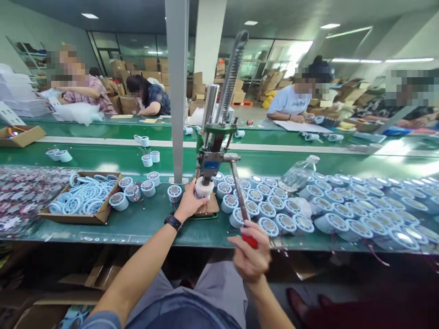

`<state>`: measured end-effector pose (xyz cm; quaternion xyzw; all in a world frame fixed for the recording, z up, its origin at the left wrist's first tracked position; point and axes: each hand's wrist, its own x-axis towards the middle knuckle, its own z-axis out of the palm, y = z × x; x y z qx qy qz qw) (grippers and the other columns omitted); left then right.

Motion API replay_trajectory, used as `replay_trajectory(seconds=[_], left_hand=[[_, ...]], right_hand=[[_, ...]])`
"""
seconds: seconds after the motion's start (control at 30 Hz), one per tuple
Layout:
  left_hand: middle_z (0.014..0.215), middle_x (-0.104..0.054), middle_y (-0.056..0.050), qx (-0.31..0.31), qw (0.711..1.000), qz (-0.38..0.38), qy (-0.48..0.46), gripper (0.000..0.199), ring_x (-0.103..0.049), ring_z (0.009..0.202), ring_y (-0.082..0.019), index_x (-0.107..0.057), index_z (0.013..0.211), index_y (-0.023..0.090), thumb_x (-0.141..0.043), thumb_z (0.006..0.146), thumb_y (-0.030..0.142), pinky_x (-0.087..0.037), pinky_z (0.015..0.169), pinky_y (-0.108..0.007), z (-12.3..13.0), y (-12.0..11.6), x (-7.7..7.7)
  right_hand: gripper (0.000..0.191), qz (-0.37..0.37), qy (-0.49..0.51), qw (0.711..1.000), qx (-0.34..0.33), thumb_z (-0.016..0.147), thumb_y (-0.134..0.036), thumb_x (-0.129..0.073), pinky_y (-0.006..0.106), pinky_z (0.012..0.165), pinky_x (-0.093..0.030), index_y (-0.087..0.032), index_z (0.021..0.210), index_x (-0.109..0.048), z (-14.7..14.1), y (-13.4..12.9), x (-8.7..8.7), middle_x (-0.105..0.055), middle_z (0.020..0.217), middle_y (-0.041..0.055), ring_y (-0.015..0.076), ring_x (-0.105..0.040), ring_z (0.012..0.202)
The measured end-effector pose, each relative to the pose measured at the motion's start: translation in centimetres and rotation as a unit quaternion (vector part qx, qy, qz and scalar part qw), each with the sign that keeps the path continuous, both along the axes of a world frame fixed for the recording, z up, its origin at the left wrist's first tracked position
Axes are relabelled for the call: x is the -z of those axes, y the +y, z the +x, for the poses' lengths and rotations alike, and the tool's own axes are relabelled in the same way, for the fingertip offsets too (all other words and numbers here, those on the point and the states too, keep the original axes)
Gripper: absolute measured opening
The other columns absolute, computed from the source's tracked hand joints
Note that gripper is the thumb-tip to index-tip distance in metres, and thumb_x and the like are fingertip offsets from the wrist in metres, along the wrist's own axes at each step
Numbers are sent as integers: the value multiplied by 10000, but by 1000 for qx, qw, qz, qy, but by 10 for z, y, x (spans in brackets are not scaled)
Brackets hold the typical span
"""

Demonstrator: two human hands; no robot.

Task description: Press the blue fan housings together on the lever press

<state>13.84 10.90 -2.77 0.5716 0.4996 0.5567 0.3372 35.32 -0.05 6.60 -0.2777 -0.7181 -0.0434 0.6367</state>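
A hand-lever press (211, 160) stands on the green workbench in front of me. My left hand (190, 201), with a black watch on its wrist, curls its thumb and fingers around a white round part (203, 187) under the press ram. That part sits on the brown base plate (209, 209); the fingers partly hide what lies beneath it. My right hand (253, 253) grips the press lever (240, 192) by its red handle, with the index finger sticking out to the left. The lever slants down toward me.
Rows of light-blue round motor housings (267, 209) fill the bench to the right, around a plastic bottle (300, 172). On the left is a cardboard tray (73, 218) of blue rings. A metal post (177, 91) rises behind. Several people work across the green conveyor (85, 153).
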Motion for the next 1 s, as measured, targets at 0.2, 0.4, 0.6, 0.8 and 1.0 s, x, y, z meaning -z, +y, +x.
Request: replay_trajectory(seconds=[0.2, 0.4, 0.6, 0.8, 1.0], left_hand=[[1357, -581, -156, -13, 996, -30, -82, 988, -553, 1261, -273, -281, 1508, 143, -780, 655, 146, -390, 1120, -438, 7, 10, -5], [1259, -587, -129, -76, 997, -1, 26, 753, -559, 1206, -284, -510, 1346, 169, -783, 645, 144, -402, 1100, -458, 24, -31, -15], [1201, -608, -90, -175, 974, -34, 142, 523, -552, 1152, -295, -607, 1222, 248, -714, 712, 200, -436, 1052, -475, -22, -121, -1], [1211, -640, -138, -322, 924, -96, 184, 495, -556, 1167, -342, -599, 1225, 145, -625, 744, 255, -430, 1057, -520, -85, -92, 9], [1369, -577, -143, -270, 937, -51, 216, 666, -605, 1208, -263, -532, 1354, 196, -469, 697, 107, -481, 1061, -451, -115, -75, 24]], right_hand=[[193, 50, -13, 997, -51, 936, -137, -539, 333, 937, -547, -227, 1065, -651, -7, 96, -125, -644, 1094, 46, 136, -638, 1048], [378, -53, -78, 994, -47, 970, -200, -398, 287, 877, -557, -119, 1316, -527, -38, 215, -207, -577, 1276, 125, 112, -677, 963], [329, 68, 41, 997, 8, 932, -169, -475, 497, 998, -525, -243, 1232, -588, -48, 113, -94, -626, 1184, 75, 230, -599, 1162], [295, -113, -215, 959, -143, 908, -114, -448, 347, 881, -554, -191, 1110, -649, -138, 63, 52, -638, 1099, 107, 200, -620, 1025], [456, -223, -416, 875, -105, 951, -432, -552, 652, 1125, -299, -330, 1396, -534, -199, 100, 79, -481, 1456, 138, 361, -408, 1391]])
